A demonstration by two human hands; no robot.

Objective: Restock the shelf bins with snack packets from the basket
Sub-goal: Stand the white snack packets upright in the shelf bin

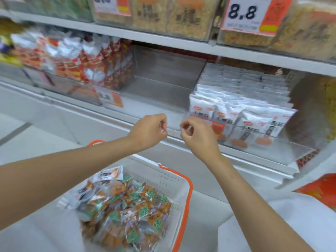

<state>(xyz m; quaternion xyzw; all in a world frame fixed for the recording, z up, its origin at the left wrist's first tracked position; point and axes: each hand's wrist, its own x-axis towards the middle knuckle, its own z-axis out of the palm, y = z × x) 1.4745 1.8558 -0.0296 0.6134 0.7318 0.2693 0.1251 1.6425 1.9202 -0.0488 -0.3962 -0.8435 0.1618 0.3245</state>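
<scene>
A white price card (249, 14) reading "8.8" in heavy black numerals hangs on a clear bin on the upper shelf, its orange panel too blurred to read. A second card (111, 4), further left, is cut off at the top edge, with only the lower halves of its digits showing. Lower down, a smaller tag (110, 98) appears to read "8.8". Black characters on the white packets (254, 120) and green labels on the basket packets (127, 206) are illegible.
</scene>
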